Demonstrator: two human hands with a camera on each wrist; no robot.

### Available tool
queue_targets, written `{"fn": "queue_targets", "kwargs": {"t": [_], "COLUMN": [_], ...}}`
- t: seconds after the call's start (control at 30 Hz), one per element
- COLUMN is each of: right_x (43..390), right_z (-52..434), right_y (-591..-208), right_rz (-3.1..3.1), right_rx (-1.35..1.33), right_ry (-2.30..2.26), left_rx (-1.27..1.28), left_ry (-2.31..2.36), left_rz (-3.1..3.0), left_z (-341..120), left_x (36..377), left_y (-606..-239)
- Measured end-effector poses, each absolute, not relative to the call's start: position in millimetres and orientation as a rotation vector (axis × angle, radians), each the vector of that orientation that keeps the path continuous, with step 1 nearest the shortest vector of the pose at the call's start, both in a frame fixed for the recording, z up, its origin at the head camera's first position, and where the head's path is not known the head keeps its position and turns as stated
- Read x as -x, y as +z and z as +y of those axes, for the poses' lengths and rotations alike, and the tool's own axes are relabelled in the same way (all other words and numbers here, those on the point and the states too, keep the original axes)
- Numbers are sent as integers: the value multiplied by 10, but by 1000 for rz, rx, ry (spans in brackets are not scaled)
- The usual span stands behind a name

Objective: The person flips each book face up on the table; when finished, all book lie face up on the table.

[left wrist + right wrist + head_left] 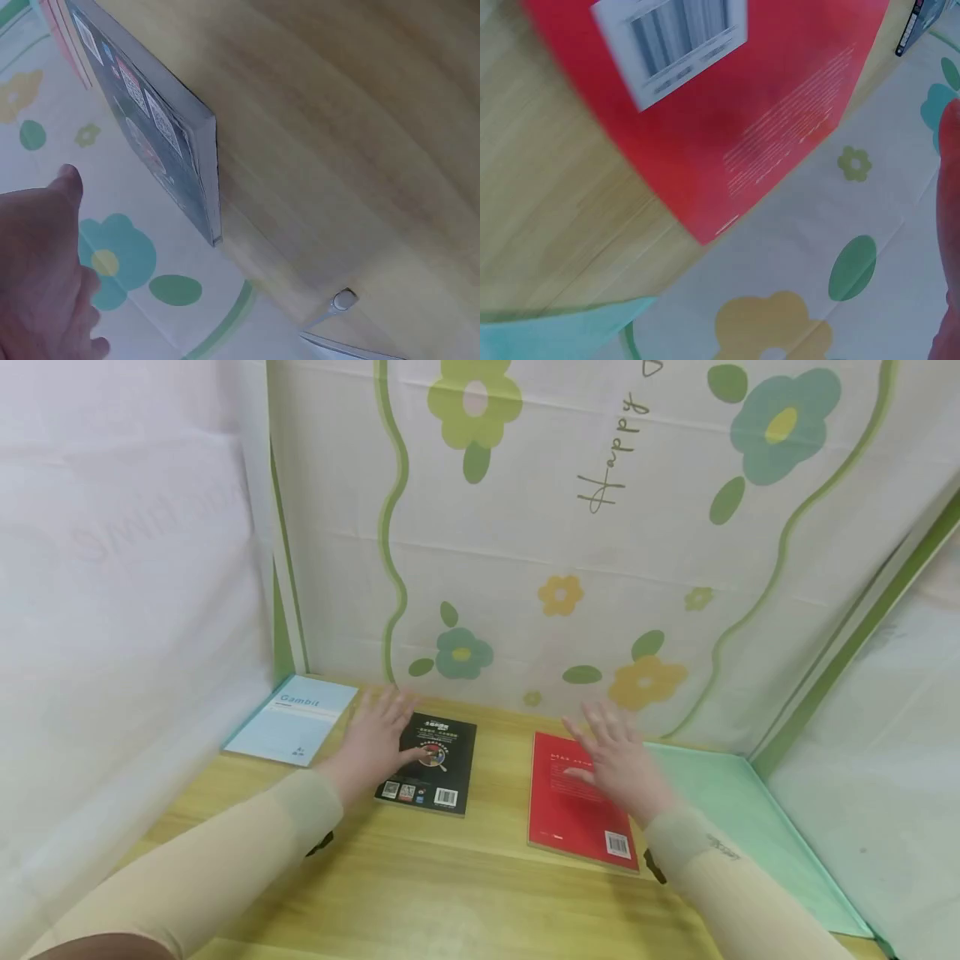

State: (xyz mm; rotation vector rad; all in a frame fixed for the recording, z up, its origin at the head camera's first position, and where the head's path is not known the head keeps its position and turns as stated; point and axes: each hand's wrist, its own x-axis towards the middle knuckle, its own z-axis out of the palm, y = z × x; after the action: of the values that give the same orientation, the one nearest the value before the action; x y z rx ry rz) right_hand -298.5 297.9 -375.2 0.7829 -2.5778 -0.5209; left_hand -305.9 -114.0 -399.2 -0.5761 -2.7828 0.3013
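Note:
My left hand (375, 743) hovers with fingers spread over the left edge of a black book (442, 777), which lies back cover up with a barcode at its corner. The left wrist view shows that hand (45, 262) apart from the book (161, 139). Above a red book (577, 827) my right hand (622, 764) is held out, fingers spread, holding nothing. In the right wrist view the red book (742, 97) shows its white barcode label, and only a strip of the hand (950, 210) appears at the right edge.
A light blue "Gambit" booklet (292, 722) lies at the back left of the wooden table (420, 893). On the right is a mint green flat sheet or mat (720, 802). White flowered cloth (487, 543) hangs behind and at both sides. A small pale object (343, 300) shows near the booklet.

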Motion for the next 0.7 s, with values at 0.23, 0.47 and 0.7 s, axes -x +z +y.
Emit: {"fn": "queue_targets", "kwargs": {"t": [0.23,0.47,0.7], "right_x": [3111,3177,3274], "right_z": [2687,2283,1899], "right_y": [-3878,-3966,-4046], "right_rz": [-2643,-2716,-2827], "right_rx": [-779,-753,-744], "right_ry": [-437,-194,-4], "left_rx": [453,402,386], "left_ry": [143,-40,-142], "left_rz": [-2820,-2932,-3104], "left_z": [-1286,-1359,-1351], "left_x": [2924,2728,2565], "left_y": [-4096,-4083,-4051]}}
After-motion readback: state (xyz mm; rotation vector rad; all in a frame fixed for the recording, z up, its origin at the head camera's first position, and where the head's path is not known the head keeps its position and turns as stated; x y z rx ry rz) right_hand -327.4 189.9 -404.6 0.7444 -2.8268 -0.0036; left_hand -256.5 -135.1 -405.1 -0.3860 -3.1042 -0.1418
